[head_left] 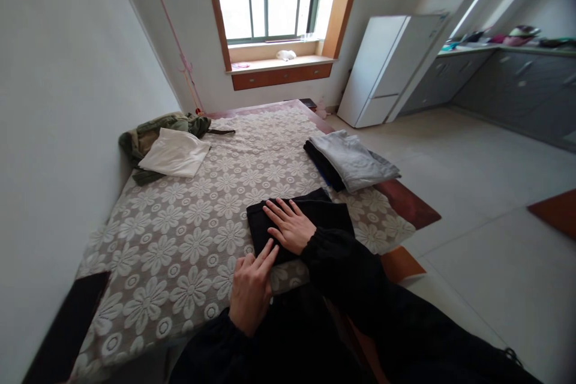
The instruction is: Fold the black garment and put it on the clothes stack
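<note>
A folded black garment (pixel 335 216) lies on the lace tablecloth (pixel 189 246) at the table's near edge. My right hand (pixel 290 228) rests flat on top of it, fingers stretched toward the upper left. At the garment's lower left edge is my left hand (pixel 252 288). Its index and middle fingers reach out onto the cloth, close to the right hand's thumb, while its other fingers are curled. Neither hand grasps the garment. Just beyond it, a stack of folded clothes (pixel 353 159) has light grey on top and black below.
A white folded cloth (pixel 175 153) lies against an olive-green garment (pixel 157 126) by the left wall. At the near left is a dark flat panel (pixel 67 324). A chair (pixel 400 264) stands by the right edge. Farther back are a white fridge (pixel 382 72) and a window sill (pixel 288 62).
</note>
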### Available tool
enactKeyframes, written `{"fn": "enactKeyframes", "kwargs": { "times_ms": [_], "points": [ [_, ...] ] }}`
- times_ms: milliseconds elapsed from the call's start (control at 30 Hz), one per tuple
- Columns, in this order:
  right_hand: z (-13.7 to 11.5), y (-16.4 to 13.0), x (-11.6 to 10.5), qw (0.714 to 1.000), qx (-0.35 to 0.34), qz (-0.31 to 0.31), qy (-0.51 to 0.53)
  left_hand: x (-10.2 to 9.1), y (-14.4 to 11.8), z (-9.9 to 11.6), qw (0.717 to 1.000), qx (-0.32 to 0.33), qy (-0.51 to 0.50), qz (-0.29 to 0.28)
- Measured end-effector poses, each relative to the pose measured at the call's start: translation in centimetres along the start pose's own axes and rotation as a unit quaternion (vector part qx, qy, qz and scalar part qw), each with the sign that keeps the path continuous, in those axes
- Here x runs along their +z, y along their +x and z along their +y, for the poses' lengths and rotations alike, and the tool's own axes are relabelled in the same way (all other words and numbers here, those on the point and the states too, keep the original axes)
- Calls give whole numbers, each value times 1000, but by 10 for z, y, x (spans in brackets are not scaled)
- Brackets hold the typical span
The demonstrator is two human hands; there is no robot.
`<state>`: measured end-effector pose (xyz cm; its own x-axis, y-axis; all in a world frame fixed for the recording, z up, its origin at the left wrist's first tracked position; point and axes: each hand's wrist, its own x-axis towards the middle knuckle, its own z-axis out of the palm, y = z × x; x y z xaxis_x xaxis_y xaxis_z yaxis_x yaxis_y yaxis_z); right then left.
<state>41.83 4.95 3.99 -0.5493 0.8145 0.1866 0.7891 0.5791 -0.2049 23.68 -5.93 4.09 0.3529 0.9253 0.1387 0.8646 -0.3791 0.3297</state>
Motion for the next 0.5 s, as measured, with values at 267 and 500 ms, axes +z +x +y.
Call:
{"fn": "enactKeyframes", "kwargs": {
  "times_ms": [267,500],
  "points": [
    [3,7,2,999,-2,-25,26,-33,8,22,999,-32,-25,25],
    [11,-4,-16,997,-8,-7,79,-10,67,24,991,-55,6,125]
  ]
}}
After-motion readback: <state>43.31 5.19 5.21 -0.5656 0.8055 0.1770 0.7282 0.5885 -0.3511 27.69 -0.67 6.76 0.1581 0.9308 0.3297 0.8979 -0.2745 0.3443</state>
